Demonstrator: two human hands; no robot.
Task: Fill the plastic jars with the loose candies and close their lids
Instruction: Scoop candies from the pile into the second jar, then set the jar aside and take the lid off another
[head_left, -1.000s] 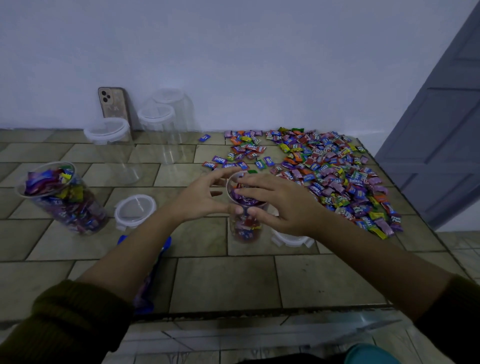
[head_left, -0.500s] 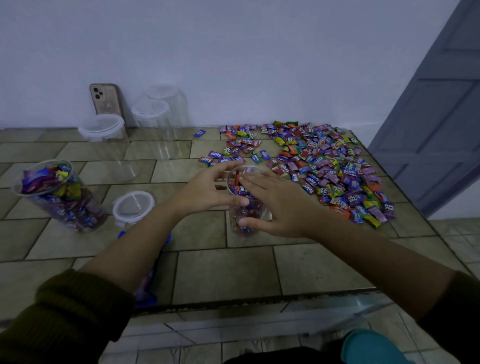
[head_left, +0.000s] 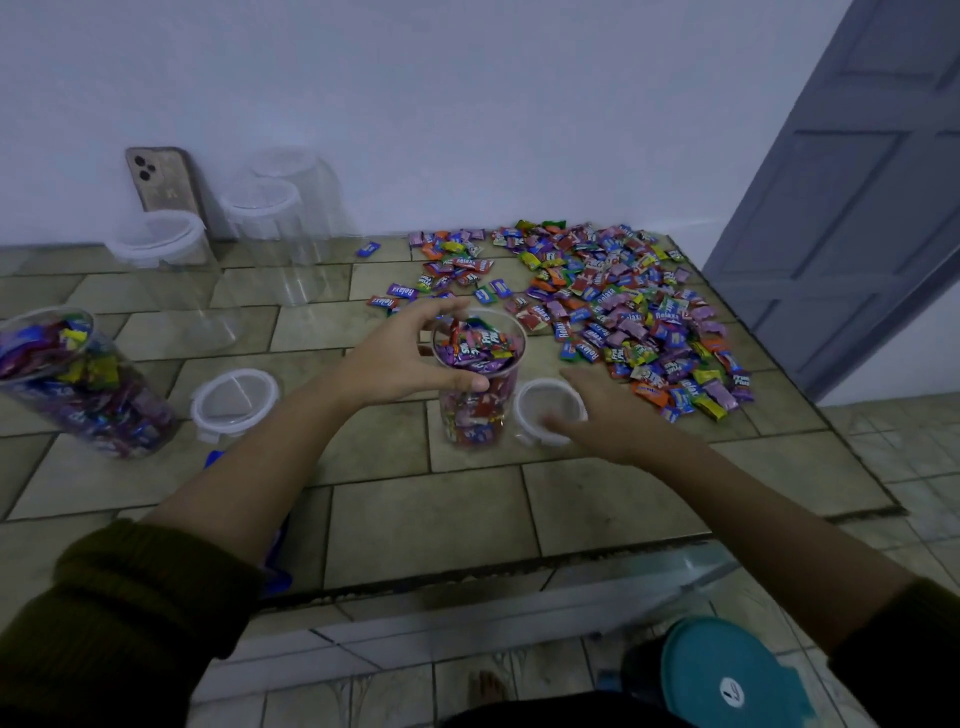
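Tiled table (head_left: 415, 519): left hand (head_left: 400, 358) grips candy-filled open jar (head_left: 478, 384); right hand (head_left: 602, 415) touches lid (head_left: 545, 410).

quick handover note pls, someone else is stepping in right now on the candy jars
Left hand grips the rim of the full, clear plastic jar in the middle. Right hand rests on the white round lid beside it, not lifted.
Done: two jars filled; the second jar of candies is at far left, its white lid lying nearby.
Left: lid both, then fill three empty clear jars from the loose wrapped candies.
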